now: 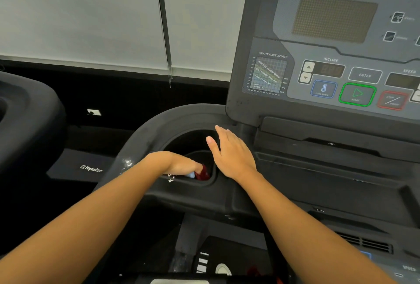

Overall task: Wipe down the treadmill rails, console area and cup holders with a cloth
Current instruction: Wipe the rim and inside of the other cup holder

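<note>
Left hand [181,165] reaches down into cup holder [193,140], fingers closed on red cloth [203,173] at the holder's 6 o'clock side. Right hand [231,154] open, flat, fingers together, on holder's 3 o'clock rim. Console [329,56] beyond, 1 o'clock.

Cup holder [179,145] crowded by left hand [179,165]

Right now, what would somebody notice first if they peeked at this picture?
Probably the left hand pushing a red cloth down into the round cup holder, bottom middle. The right hand rests flat on its rim. Up right, the console's green START button stands out.
</note>
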Motion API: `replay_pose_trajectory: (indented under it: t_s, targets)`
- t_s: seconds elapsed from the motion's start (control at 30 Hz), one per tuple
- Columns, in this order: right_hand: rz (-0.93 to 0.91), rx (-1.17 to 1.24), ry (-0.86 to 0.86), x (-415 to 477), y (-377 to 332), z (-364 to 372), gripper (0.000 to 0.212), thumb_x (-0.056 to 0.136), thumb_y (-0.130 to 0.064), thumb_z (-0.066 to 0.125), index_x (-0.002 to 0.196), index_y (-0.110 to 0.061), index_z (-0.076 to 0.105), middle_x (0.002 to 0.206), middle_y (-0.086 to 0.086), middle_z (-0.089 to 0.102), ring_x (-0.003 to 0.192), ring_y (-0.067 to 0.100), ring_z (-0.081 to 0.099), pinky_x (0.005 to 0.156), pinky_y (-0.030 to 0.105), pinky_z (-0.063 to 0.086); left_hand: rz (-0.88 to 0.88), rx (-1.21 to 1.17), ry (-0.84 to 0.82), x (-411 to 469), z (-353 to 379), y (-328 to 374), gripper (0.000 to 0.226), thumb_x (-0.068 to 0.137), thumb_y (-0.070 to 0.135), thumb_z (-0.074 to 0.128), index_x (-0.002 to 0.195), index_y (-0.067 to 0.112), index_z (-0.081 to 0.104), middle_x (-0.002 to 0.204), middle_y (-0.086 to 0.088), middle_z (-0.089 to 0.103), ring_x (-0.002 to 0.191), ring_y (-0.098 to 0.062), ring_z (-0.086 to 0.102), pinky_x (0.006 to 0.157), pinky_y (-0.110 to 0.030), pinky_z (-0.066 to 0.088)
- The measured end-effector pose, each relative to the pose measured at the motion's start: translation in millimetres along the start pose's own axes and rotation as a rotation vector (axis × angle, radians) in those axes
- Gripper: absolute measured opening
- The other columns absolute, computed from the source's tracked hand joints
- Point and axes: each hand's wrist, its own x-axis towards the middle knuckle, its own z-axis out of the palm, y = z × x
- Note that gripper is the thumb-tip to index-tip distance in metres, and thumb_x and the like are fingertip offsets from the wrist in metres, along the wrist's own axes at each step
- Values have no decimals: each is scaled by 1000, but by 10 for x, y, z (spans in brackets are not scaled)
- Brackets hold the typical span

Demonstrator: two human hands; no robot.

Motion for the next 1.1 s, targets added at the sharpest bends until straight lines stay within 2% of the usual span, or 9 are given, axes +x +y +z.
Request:
replay_pose_trajectory:
  t_s: [0.2, 0.47, 0.53, 0.57, 0.67, 0.8, 0.9, 1.0, 1.1]
  targets:
    - [-8, -3, 7, -7, 11, 6, 59, 99, -49, 23, 148, -15, 23, 152, 3, 30, 143, 16, 20, 113, 30, 19, -50, 151, 223, -80, -80, -194, 46, 90, 45, 35, 70, 15, 65, 83, -3, 64, 84, -20, 55, 85, -34, 38]
    - [-14, -5, 2, 12, 10, 12, 59, 99, -49, 22, 148, -17, 23, 153, 2, 28, 143, 16, 19, 114, 31, 18, 311, 344, 410, -276, 291, -80, 37, 98, 32, 30, 71, 18, 51, 83, -6, 57, 75, -14, 49, 75, -25, 38]
    - [-16, -2, 2, 8, 18, 13, 59, 99, -49, 22, 148, -16, 24, 153, 3, 28, 143, 16, 19, 114, 31, 18, 408, 437, 560, -327, 394, -256, 39, 98, 41, 25, 103, 27, 61, 123, 8, 59, 109, -5, 51, 102, -20, 29]
    - [-18, -3, 4, 8, 21, 14, 58, 99, -49, 22, 148, -16, 24, 153, 3, 28, 143, 17, 19, 114, 30, 17, 435, 541, 597, -379, 447, -354, 43, 97, 47, 21, 129, 35, 47, 141, 19, 35, 129, 0, 34, 112, -18, 10]
    - [-21, -18, 6, 3, 15, 22, 59, 99, -49, 22, 147, -16, 25, 153, 4, 28, 143, 17, 19, 114, 31, 17, 379, 669, 558, -509, 492, -586, 70, 81, 68, 0, 145, 38, 4, 145, 25, -7, 139, 1, -10, 107, -20, -17]
    - [-20, -37, -4, 0, 4, 23, 59, 99, -49, 21, 147, -16, 25, 154, 4, 27, 143, 18, 18, 114, 32, 18, 399, 513, 635, -594, 370, -554, 80, 74, 75, 2, 140, 40, 31, 145, 26, 26, 136, 4, 19, 99, -2, 1]
    - [-21, -42, -5, -9, 1, 19, 59, 99, -49, 22, 147, -16, 26, 154, 4, 27, 143, 18, 18, 114, 32, 18, 361, 625, 756, -454, 347, -543, 93, 66, 83, 3, 138, 35, 37, 137, 17, 42, 123, -6, 35, 99, -17, 11]
    - [-22, -52, -10, -11, 0, 20, 59, 99, -49, 22, 148, -16, 25, 154, 4, 26, 143, 18, 19, 114, 32, 17, 312, 634, 789, -255, 447, -555, 101, 61, 86, -2, 133, 33, 44, 136, 12, 42, 129, -10, 31, 106, -32, 6]
    - [-22, -61, -11, -10, 16, 20, 59, 99, -50, 22, 148, -16, 25, 154, 4, 26, 143, 18, 19, 114, 32, 17, 388, 521, 926, -222, 482, -640, 86, 73, 79, 0, 114, 33, 60, 123, 17, 57, 128, -7, 38, 102, -23, -6]
